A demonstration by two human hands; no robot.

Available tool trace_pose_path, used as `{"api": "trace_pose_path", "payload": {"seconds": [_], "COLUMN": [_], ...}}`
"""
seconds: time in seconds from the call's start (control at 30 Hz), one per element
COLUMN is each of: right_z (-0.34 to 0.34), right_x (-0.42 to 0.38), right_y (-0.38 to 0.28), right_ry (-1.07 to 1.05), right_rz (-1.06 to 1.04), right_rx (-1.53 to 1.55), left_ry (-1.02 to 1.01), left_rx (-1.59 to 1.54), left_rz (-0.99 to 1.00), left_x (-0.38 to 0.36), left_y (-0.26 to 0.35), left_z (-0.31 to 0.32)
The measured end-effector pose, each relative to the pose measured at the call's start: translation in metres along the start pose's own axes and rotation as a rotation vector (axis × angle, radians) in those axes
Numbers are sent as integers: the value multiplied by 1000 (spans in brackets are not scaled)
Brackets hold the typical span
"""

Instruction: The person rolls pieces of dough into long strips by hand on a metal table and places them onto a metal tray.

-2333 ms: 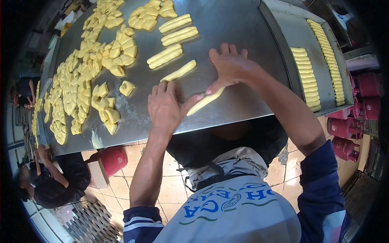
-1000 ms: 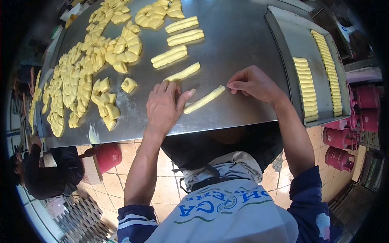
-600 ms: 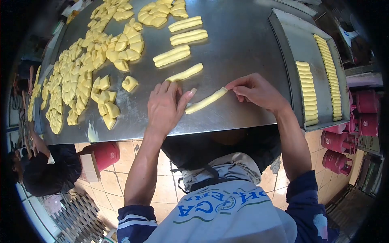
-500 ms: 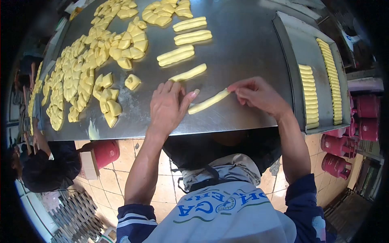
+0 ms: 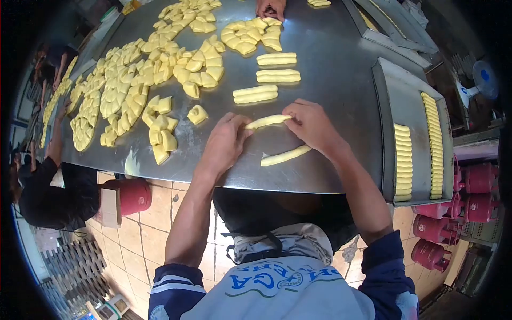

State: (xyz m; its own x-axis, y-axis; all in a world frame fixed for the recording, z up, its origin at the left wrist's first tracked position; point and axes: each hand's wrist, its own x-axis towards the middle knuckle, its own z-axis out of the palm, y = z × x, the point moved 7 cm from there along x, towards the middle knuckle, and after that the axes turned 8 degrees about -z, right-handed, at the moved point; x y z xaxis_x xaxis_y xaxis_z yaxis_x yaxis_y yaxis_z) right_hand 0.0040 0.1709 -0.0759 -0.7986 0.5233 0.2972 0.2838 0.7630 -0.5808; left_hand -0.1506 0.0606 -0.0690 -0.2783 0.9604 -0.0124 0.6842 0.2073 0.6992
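Note:
A pale yellow dough stick (image 5: 268, 121) stretches between my two hands above the metal table. My left hand (image 5: 226, 137) pinches its left end, and the fingertips of my right hand (image 5: 313, 125) close on its right end. Nearer the table's front edge lies a second dough stick (image 5: 284, 156), its right end close beneath my right wrist. Past my hands, rolled dough sticks (image 5: 255, 94) rest side by side in pairs. One small cut dough piece (image 5: 197, 114) sits alone to the left of my left hand.
Many cut dough pieces (image 5: 125, 85) cover the left of the steel table (image 5: 330, 64). At right stands a metal tray (image 5: 418, 160) with two rows of dough sticks. Another person's hand (image 5: 271, 8) touches dough at the far edge; a person in black (image 5: 58, 197) is at left.
My hands have shifted from the nearer dough stick to the one behind it and now grip both its ends. The view has moved, and another person's hand shows at the far edge.

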Motion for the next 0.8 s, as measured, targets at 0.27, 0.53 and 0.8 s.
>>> {"api": "trace_pose_path", "payload": {"seconds": [0.27, 0.53, 0.8], "right_z": [-28, -24, -7], "right_x": [-63, -67, -59], "right_y": [7, 1, -33], "right_ry": [118, -16, -136], "right_rz": [114, -19, -70], "right_rx": [133, 9, -112], "left_ry": [-39, -57, -78], "left_rx": [-87, -1, 175], "left_rz": [92, 62, 207], "left_x": [-34, -43, -37], "left_y": [14, 15, 52], "left_z": [23, 22, 41]}}
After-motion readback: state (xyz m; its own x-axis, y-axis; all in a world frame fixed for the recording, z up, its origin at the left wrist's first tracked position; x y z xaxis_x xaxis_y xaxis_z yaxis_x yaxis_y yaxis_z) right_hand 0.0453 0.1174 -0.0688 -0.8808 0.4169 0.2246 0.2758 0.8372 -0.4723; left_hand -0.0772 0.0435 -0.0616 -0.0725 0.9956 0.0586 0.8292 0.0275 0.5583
